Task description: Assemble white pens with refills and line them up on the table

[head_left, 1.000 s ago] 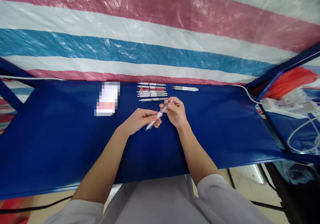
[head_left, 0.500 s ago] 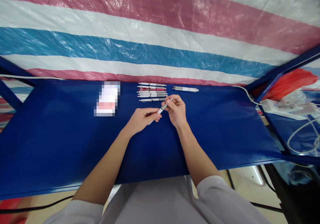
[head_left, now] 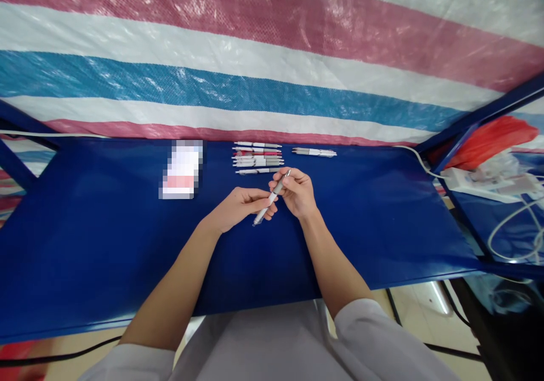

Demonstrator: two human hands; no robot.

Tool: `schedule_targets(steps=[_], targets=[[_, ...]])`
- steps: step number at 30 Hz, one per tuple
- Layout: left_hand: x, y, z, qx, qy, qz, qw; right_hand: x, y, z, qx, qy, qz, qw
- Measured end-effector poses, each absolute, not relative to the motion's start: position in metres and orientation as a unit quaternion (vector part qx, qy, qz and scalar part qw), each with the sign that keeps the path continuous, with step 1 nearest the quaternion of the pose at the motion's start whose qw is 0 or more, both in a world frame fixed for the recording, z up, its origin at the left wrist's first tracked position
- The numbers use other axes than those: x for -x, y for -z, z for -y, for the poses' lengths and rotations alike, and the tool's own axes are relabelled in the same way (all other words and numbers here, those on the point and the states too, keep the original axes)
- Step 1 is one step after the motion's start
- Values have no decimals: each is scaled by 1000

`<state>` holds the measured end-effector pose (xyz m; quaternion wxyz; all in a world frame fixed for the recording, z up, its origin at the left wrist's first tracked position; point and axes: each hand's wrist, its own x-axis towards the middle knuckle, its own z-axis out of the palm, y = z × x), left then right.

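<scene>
Both hands hold one white and grey pen (head_left: pixel 272 198) over the blue table (head_left: pixel 365 216), its metal tip pointing up and away to the right. My left hand (head_left: pixel 238 208) pinches the pen's white barrel near the middle. The fingers of my right hand (head_left: pixel 295 191) grip its grey section by the tip. Just beyond the hands lies a row of several pens (head_left: pixel 257 161), mostly white and grey, one with red. Further right, white and grey pens (head_left: pixel 314 152) lie close side by side.
A blurred-out white and pink item (head_left: pixel 182 171) lies on the table's left half. Striped plastic sheeting (head_left: pixel 255 46) hangs behind. At the right, past the blue frame, are a white power strip (head_left: pixel 476 183), cables and a red bag (head_left: pixel 493 140).
The held pen has tilted steeper, and its lower end now shows below my left fingers. Both hands have shifted slightly toward me.
</scene>
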<state>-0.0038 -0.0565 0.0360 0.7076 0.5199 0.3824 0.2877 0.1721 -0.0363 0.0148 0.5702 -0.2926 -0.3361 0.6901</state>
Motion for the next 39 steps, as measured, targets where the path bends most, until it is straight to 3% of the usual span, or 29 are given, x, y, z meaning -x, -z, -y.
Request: schedule_targets(steps=[4,11,13,21,28,32,39], targets=[[2,-33,56,-573,-303,-427,630,-170,-15,35,321,-667,328,588],[-2,-17,53,-698,-411,-468,353,-162,-21,36,390,-601,315,622],[-3,-17,53,-703,-409,-467,348,-161,-20,35,394,-594,315,626],[4,-31,53,-625,-317,-455,550,-165,-16,33,334,-643,333,604],[4,-36,55,-584,-307,-408,631,-168,-18,36,310,-665,332,593],[3,-33,55,-606,-320,-440,581,-167,-18,35,323,-650,331,603],[-7,-19,54,-693,-433,-477,323,-160,-16,32,384,-587,300,647]])
